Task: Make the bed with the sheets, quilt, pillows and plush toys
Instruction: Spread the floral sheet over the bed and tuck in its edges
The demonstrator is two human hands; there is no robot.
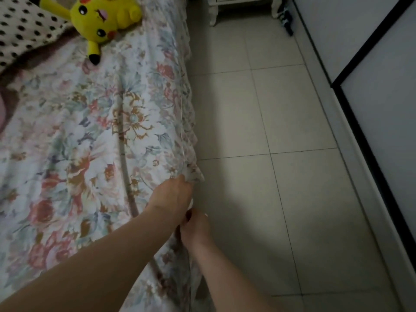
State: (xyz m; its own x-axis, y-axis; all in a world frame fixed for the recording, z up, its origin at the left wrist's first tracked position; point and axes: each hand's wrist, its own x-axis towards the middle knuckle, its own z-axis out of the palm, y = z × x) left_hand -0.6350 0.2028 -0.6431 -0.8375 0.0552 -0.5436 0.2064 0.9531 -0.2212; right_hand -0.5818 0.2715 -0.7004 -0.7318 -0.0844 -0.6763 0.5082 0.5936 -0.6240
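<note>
**While Gathering the Sheet Edge at the Bedside**

Though partly hidden behind the left wrist, closest of all: right hand (196, 227), low beside the bed, dark-nailed fingertips (188, 216) pinched onto the hanging side of the floral sheet (90, 136). Grip narrow, closed on cloth.

Just above and touching it: left hand (173, 194), reached in from the lower left across the bed, back of the hand up. Grip closed round a bunched bit of the same sheet's ruffled border (194, 174), right at the bed's floor-side edge.

Beyond both hands: floral sheet spread over the mattress, creased in long folds running toward the far end. Ruffled border draped down the side toward the tiled floor (281, 113).

Farther up the bed: yellow plush toy (103, 16), lying on the sheet near the far end and close to the floor-side edge. One black-tipped ear (93, 55) pointing back toward the camera, the other laid over a polka-dot cloth (22, 25). Pillow or quilt, impossible to tell. Under that cloth, a band of brownish-pink fabric (45, 52).

Farthest off: legs of a white nightstand (212, 13) on the floor past the bed. Along the right, pale wardrobe panels with a black frame (371, 64). Between the two, small dark items, too blurred to name.
</note>
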